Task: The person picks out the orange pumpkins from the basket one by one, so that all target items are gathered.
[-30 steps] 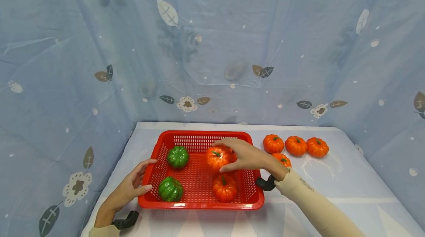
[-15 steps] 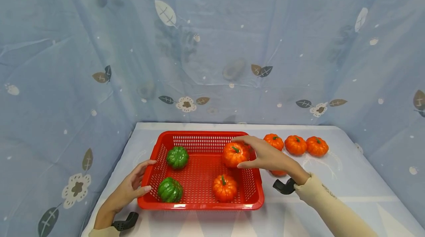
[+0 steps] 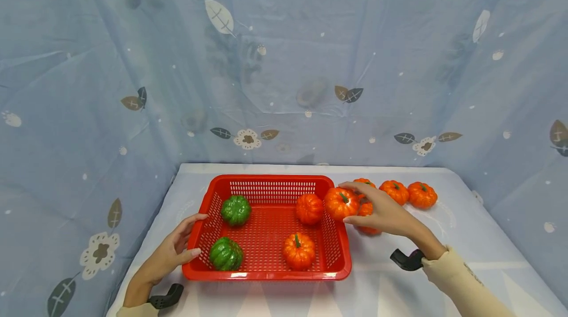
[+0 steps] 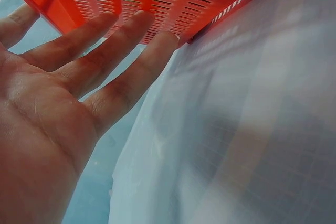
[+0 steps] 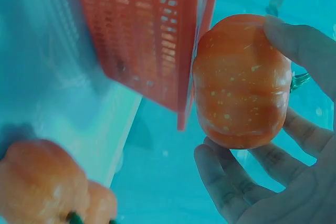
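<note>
My right hand (image 3: 386,213) grips an orange pumpkin (image 3: 341,203) above the red basket's right rim. In the right wrist view, thumb and fingers curl round that pumpkin (image 5: 239,85), beside the basket wall (image 5: 139,40). At the red basket (image 3: 266,275), my left hand (image 3: 166,253) rests against the left side, fingertips at the rim. The left wrist view shows its fingers (image 4: 123,90) extended along the slotted wall (image 4: 173,3). Inside the basket lie two green pumpkins (image 3: 236,210) on the left and two orange ones (image 3: 299,251) on the right.
Several more orange pumpkins (image 3: 394,192) stand on the table (image 3: 452,238) right of the basket, some partly hidden behind my right hand. A blue patterned curtain (image 3: 284,60) encloses the back and sides.
My right hand has carried the orange pumpkin rightward, from over the basket's inside to over its right rim, uncovering an orange pumpkin at the back right. My left hand has stayed put.
</note>
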